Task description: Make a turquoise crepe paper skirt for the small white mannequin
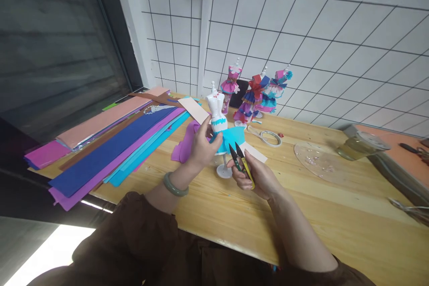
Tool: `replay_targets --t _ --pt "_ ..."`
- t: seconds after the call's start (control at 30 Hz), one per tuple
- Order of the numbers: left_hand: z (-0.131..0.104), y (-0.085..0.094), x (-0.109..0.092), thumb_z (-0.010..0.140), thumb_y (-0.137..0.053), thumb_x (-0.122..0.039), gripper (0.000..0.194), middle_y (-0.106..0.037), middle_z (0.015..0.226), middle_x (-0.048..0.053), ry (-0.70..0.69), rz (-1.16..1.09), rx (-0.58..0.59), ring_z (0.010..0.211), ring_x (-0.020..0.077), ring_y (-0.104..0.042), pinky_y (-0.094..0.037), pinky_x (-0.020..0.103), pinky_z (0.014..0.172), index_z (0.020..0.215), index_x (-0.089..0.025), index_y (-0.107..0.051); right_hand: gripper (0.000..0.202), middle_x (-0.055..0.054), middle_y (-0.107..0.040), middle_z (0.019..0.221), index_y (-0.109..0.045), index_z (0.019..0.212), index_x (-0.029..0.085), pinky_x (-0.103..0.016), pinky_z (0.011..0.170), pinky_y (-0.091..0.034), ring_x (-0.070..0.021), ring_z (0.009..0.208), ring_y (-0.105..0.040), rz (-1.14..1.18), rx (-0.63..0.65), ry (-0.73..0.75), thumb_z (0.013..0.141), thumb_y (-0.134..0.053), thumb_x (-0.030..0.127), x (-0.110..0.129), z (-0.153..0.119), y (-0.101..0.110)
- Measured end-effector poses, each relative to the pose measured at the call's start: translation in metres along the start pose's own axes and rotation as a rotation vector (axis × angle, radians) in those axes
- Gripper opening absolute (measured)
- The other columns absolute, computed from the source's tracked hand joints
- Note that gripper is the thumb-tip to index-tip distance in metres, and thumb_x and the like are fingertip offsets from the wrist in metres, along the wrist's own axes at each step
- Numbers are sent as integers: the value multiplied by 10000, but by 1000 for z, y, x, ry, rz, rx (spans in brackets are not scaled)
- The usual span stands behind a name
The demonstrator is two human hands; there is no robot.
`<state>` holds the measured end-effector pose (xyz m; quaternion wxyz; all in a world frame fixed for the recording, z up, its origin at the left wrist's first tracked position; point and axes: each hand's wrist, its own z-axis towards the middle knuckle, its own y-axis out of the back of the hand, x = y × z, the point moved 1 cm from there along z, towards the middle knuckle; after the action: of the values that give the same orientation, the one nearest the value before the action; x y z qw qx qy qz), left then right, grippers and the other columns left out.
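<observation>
A small white dress form [216, 105] stands upright on a round base in front of me. A turquoise scalloped band circles its waist, and a turquoise paper skirt [235, 137] flares out to the right below it. My left hand [202, 148] is closed around the left side of the form at the hips, its thumb in front on the turquoise paper; some fingertips are hidden behind. My right hand [259, 176] grips yellow and green thread snips [247, 172], their dark blades apart and pointing up near the skirt's lower edge.
Long strips of coloured paper [114, 152] cover the table's left side. Purple paper [185, 143] and a pale strip [194, 109] lie by the form. Several dressed forms [256, 91] stand behind. Tape rolls [271, 138], a clear plate [317, 161] and a glass jar [362, 143] sit rightward.
</observation>
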<state>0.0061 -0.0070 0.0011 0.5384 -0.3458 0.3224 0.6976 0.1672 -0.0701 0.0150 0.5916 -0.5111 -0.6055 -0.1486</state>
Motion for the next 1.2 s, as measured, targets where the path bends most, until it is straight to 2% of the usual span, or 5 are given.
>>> replay_targets --t 0.17,0.43,0.67,0.9,1.2 --pt "1 0 0 772 -579 -229 528 -629 1001 62 -16 -9 3 864 153 -576 -458 266 759 1285 -180 -466 414 41 -398 551 -607 855 128 -195 381 -149 -40 381 -243 22 -25 15 857 -448 509 1 0 0" --pt "1 1 -2 766 -583 -212 510 -634 1017 64 -15 8 -17 887 153 -582 -462 264 780 1265 -181 -480 383 38 -408 571 -607 929 131 -200 389 -165 -49 401 -255 46 1 36 872 -459 480 0 0 0" --pt "1 1 -1 766 -582 -217 500 -633 992 63 -15 18 -7 859 148 -581 -464 265 773 1255 -181 -487 343 47 -414 583 -583 956 147 -199 397 -281 -59 423 -322 92 -28 88 857 -511 467 1 0 -5" --pt "0 0 1 763 -596 -228 539 -634 992 66 -29 20 -20 851 147 -582 -471 275 776 1283 -177 -464 419 28 -525 549 -558 1013 153 -248 394 -406 -110 386 -477 -82 -43 111 881 -422 527 -2 0 -5" --pt "-2 -1 -7 765 -594 -238 531 -636 994 65 -57 58 20 856 146 -586 -481 282 790 1277 -174 -465 481 38 -538 471 -576 1007 147 -205 367 -327 -102 349 -489 -342 -147 179 889 -360 561 -2 0 -7"
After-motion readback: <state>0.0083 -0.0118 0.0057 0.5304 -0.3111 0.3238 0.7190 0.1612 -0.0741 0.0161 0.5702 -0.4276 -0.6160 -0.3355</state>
